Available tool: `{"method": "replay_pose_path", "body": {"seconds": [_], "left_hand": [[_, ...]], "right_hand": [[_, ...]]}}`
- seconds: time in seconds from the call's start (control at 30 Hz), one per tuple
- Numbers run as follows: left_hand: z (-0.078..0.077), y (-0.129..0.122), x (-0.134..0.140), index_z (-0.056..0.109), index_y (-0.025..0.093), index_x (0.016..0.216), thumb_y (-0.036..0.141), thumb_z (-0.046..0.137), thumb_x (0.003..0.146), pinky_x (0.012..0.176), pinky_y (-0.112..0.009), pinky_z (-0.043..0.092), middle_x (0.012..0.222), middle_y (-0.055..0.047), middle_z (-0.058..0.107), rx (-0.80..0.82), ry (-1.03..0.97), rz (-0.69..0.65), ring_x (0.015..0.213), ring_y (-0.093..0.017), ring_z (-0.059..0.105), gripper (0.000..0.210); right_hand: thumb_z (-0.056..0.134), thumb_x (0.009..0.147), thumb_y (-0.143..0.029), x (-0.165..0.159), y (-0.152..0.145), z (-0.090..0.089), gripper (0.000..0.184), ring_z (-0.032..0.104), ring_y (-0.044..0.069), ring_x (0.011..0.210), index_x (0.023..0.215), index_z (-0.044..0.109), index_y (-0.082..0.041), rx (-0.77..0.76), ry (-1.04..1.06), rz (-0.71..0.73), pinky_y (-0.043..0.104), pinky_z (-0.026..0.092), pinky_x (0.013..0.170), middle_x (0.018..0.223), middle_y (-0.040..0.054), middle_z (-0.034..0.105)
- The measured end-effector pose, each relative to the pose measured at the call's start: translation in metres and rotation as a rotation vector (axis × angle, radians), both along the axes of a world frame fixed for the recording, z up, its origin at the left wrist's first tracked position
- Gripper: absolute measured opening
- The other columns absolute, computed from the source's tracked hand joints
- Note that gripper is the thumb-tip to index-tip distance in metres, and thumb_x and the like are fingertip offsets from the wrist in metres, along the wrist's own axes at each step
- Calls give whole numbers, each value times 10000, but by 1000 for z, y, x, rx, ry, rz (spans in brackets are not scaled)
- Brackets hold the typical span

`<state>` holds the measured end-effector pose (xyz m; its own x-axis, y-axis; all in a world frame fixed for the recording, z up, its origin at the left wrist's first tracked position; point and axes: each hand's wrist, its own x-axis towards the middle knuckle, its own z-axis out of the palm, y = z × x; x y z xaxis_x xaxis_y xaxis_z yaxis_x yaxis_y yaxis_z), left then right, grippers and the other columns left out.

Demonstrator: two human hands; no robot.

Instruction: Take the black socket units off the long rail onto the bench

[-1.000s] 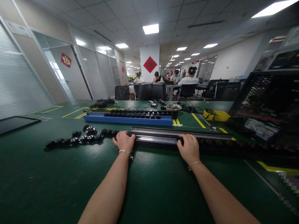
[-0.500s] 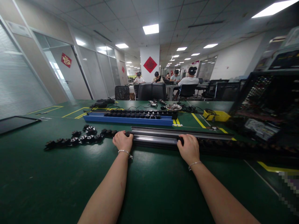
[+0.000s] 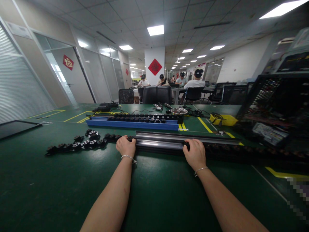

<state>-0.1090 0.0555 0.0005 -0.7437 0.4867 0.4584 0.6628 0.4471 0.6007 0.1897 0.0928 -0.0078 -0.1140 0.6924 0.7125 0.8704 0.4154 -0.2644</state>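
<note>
A shiny metal rail [image 3: 159,144] lies across the bench in front of me. At its left end my left hand [image 3: 126,147] is closed around a small black part [image 3: 130,139]. My right hand [image 3: 196,152] grips a black block [image 3: 187,145] on the rail further right, the thumb pressed against it. Behind runs a second dark-edged rail [image 3: 169,136], parallel to the first. Several small black parts [image 3: 77,146] trail off to the left in a loose row. More dark parts [image 3: 241,150] line up right of my right hand.
A blue rail [image 3: 135,124] bearing black parts lies further back. Beyond it are a metal dish [image 3: 179,111] and cables. On the right stand a yellow tray [image 3: 223,120] and a dark open equipment case [image 3: 272,106]. A flat black panel [image 3: 18,128] lies left. People sit at far desks.
My left hand has shifted very slightly left, with the small black part. My right hand stays almost where it was.
</note>
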Motion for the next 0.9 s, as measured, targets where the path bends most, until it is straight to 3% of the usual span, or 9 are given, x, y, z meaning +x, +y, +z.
{"method": "replay_pose_path", "body": {"seconds": [0.3,0.9], "left_hand": [[-4,2,-6,602,182,831,273,557,697,994,-372,344,1109,-91,621,48,37,0,1104,-259,499,169],[-6,3,-13,606,171,879,256,529,699,1022,-374,321,1075,-108,625,69,35,-18,1099,-249,510,213]], "right_hand": [[451,783,-250,0,0,1,246,461,249,1026,939,617,-158,-29,-9,-12,391,353,926,940,107,644],[444,777,-246,0,0,1,249,462,255,1042,940,617,-170,-27,19,2,413,350,936,946,102,648]]}}
